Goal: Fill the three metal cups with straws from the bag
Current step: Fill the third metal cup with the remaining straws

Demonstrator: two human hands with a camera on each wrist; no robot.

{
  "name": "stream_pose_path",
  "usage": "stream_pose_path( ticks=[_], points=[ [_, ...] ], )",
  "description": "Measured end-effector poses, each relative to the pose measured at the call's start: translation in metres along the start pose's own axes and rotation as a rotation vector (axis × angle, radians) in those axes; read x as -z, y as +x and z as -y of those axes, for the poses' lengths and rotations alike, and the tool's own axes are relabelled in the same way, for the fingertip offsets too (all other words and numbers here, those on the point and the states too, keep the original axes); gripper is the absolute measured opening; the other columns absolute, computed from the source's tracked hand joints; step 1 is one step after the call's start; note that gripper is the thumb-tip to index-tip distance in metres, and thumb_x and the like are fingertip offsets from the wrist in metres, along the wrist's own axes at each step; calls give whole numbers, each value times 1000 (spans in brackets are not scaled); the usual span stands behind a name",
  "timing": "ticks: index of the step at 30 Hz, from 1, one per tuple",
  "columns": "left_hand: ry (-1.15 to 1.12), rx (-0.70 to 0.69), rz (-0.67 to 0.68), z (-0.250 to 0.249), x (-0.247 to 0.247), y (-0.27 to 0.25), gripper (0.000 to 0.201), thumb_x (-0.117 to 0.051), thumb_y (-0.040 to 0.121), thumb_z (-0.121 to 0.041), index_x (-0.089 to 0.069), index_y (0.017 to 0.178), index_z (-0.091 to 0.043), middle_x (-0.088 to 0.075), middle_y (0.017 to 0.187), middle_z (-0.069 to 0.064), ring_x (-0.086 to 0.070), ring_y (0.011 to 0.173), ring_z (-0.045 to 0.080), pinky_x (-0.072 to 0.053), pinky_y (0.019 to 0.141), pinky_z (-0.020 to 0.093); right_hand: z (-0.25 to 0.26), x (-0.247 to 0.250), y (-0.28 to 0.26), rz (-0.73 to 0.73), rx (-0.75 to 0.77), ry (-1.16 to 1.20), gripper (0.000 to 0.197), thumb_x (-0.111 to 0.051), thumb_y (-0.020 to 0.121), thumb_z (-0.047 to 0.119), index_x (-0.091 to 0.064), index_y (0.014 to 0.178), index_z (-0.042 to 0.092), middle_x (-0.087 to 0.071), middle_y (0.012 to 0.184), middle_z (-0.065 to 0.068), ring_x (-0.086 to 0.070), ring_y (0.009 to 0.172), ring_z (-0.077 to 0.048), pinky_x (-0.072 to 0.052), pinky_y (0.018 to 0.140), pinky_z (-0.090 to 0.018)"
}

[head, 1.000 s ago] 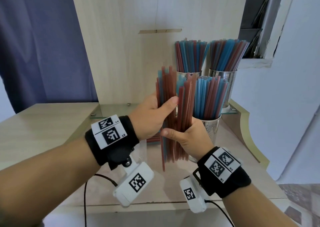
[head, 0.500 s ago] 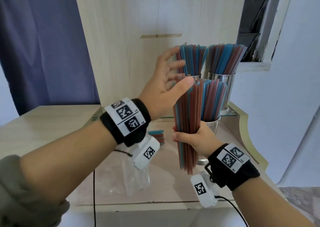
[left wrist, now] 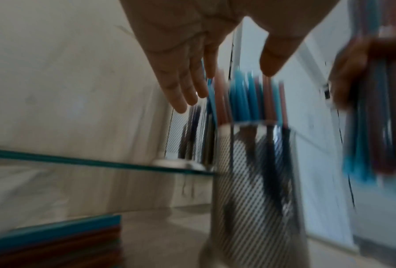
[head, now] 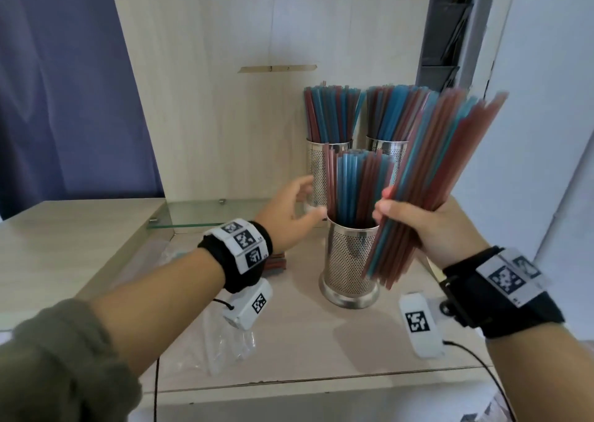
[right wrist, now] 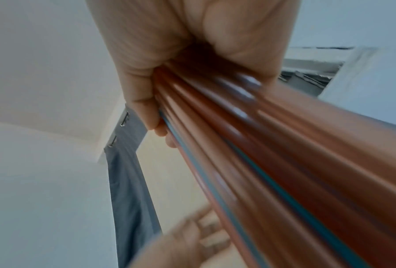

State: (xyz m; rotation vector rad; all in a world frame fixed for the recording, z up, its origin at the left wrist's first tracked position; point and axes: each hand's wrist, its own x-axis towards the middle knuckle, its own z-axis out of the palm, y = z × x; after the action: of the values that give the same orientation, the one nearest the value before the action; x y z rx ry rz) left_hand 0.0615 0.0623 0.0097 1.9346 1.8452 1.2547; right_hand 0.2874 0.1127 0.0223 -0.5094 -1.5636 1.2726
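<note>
straws bundle (head: 430, 190) | gripped by right hand (head: 440, 228), long axis tilted up-right | front cup (head: 350, 260) just left, below | left hand (head: 289, 215) spread, empty, nearer cup

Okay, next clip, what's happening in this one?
A person is stocking metal cups with red and blue straws. The right hand grips a thick bundle of straws, tilted up and to the right beside the front cup, which already holds straws. The left hand is open, reaching toward that cup's left side without holding anything. Two more cups at the back look full. A few straws and a clear bag lie on the counter.
</note>
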Motion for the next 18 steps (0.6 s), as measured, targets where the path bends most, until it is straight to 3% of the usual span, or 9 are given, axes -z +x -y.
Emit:
stream_pose_path(
  ticks=[4,8,11,14,16,18],
  points=[
    [137,17,143,14,-30,1,105,-76,74,-52,-14,152,-19,-32,154,1,-34,139,15,-33,114,44,32,12,25,-60,103,106,13,-69,83,0,-68,85,13,-68,75,-9,-67,76,-25,-54,77,-39],
    [4,24,101,4,-49,8,134,-89,58,-45,4,153,-26,-27,156,-4,-28,134,3,-25,111,28,43,8,44,-71,135,178,11,-68,86,0,-65,89,10,-65,75,-8,-65,77,-23,-55,80,-38],
    [-78,7,76,4,-58,15,137,-92,51,-45,1,151,-34,-38,148,-8,-37,132,5,-32,111,29,41,-3,56,-69,138,132,11,-71,83,3,-66,88,12,-66,74,-7,-66,77,-25,-56,80,-40],
    [-133,26,33,8,-69,17,128,-91,55,-42,-5,149,-35,-47,140,-11,-46,127,5,-39,109,32,30,-10,65,-93,143,-4,10,-78,73,17,-73,80,23,-71,82,-7,-70,86,-27,-56,87,-48],
    [-176,23,15,11,-76,15,127,-90,59,-40,0,148,-39,-44,144,-10,-44,131,6,-39,110,35,21,-14,68,-119,141,-70,11,-80,68,25,-75,77,28,-74,89,-8,-71,91,-27,-56,89,-47],
    [-197,11,2,14,-82,13,130,-89,61,-40,8,148,-43,-41,147,-9,-43,133,6,-39,110,39,11,-18,69,-125,151,-80,9,-79,71,20,-74,76,27,-73,89,-9,-71,91,-28,-56,89,-46]
  ],
)
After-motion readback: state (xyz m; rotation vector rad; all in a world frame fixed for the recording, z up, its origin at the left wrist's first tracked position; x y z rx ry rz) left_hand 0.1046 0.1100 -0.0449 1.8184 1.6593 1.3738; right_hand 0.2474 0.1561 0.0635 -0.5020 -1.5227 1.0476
